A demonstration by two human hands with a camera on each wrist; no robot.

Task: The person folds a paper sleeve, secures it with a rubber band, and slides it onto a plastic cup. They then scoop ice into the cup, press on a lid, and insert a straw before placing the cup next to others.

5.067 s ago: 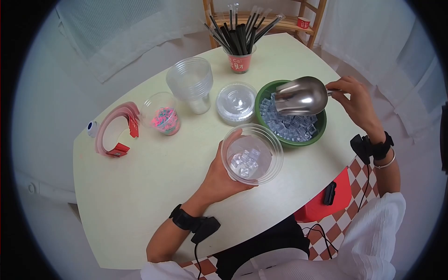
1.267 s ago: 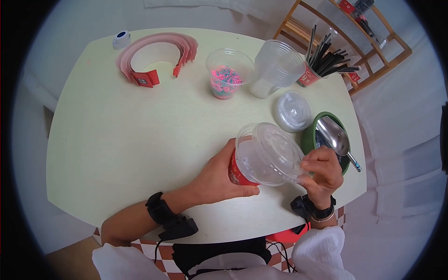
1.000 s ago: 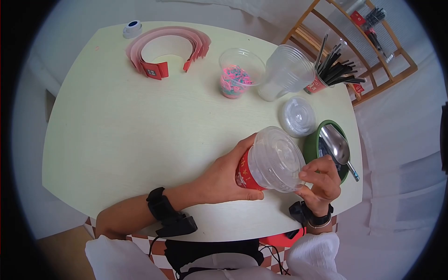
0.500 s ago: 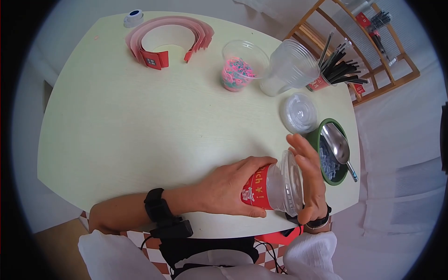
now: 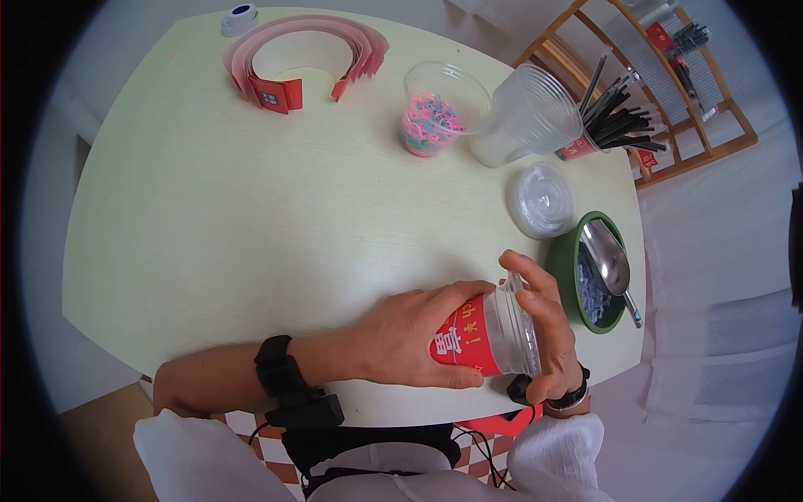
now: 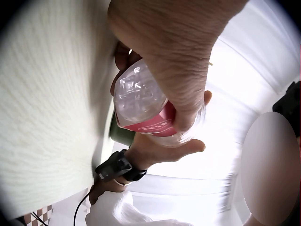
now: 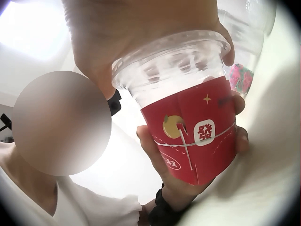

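My left hand [image 5: 410, 339] grips a clear cup by its red paper sleeve [image 5: 464, 339]; the cup leans, its top toward the right. In the left wrist view, clear cubes [image 6: 134, 87] show through its base. A thin band circles the sleeve [image 7: 202, 127] in the right wrist view. A clear lid [image 7: 164, 52] sits over the cup's rim. The palm of my right hand [image 5: 552, 335] rests across the lid, with fingers and thumb spread past its edge. Part of the lid is hidden by that hand.
Right of the hands stands a green bowl [image 5: 566, 280] of cubes with a metal scoop [image 5: 609, 255]. Behind are stacked lids [image 5: 542, 201], nested clear cups [image 5: 531, 113], a cup of pink and teal bands [image 5: 431, 125], black straws [image 5: 619, 121], red sleeves [image 5: 276, 94] and a tape roll [image 5: 240, 18].
Scoop laid in the bowl; a lid has come onto the cup. My left hand has tipped the cup rightward. My right hand has gone from pinching the lid's edge to lying across its top.
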